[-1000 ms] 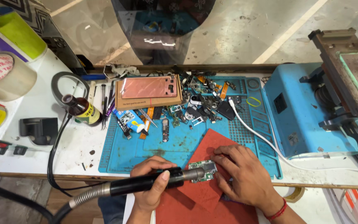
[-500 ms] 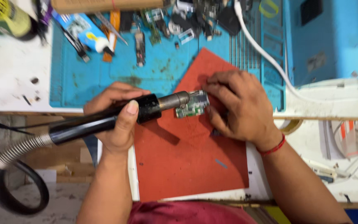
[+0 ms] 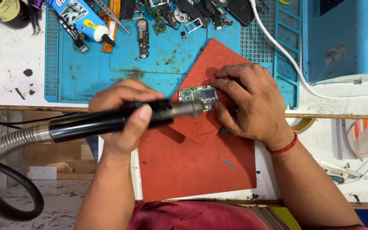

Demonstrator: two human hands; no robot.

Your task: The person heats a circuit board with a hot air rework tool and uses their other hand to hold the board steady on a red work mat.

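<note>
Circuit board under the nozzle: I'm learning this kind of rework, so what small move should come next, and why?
Probably hold the nozzle steady over the circuit board. The left hand has the black handpiece in a full grip, its metal tip at the board's lower left edge, while the right hand pins the board's right side on the red mat.

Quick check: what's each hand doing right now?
Left hand: closed around the black hot-air handpiece.
Right hand: fingertips pinning the small green circuit board on the red mat.

Electronics repair workshop, blue work mat (image 3: 86, 64), circuit board (image 3: 197, 95)
</note>
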